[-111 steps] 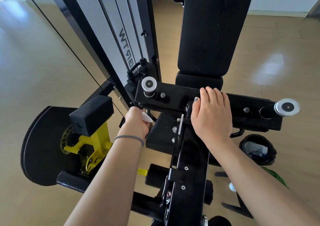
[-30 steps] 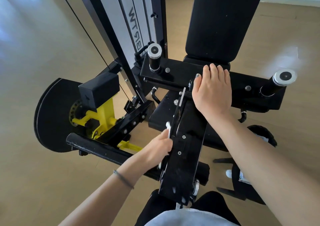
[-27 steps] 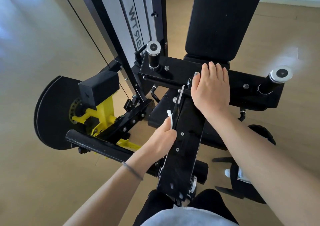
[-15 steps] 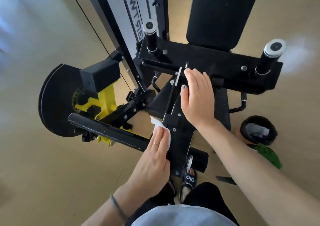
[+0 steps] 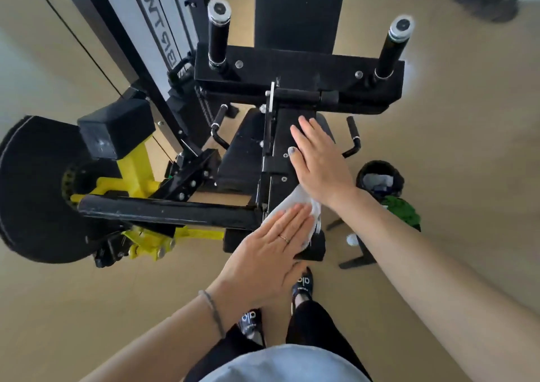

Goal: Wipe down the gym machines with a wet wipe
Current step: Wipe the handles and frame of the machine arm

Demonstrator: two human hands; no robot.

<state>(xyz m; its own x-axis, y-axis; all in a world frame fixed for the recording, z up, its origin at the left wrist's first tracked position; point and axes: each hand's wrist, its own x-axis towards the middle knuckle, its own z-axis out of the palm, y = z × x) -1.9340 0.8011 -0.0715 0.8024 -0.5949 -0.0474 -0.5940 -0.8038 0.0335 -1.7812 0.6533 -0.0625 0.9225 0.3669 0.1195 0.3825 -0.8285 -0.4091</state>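
— Two hands on that machine, and only the near one is cleaning. The left hand (image 5: pixel 271 253) lies flat, fingers straight and together, pressing the wet wipe (image 5: pixel 295 203) onto the near end of the black arm (image 5: pixel 280 147). I'd guess it's flat to put the most cloth on the metal.

— And the other?

— The right hand (image 5: pixel 318 162) rests just beyond, palm down, fingers straight and a little spread, on the top face of that same arm. It holds nothing. It looks like a brace, so the arm doesn't swing under the rubbing.

— Why stand at the end of it?

— From there the wipe can run lengthwise along the arm. Past the hands is the crossbar (image 5: pixel 298 68) with its two upright handles (image 5: pixel 219 30), then the back pad (image 5: pixel 298 10), none of them being touched now.

— That bin off to the right?

— A small black bin (image 5: pixel 380 179) on the floor near the machine, something pale inside. Handy for used wipes, I'd think.
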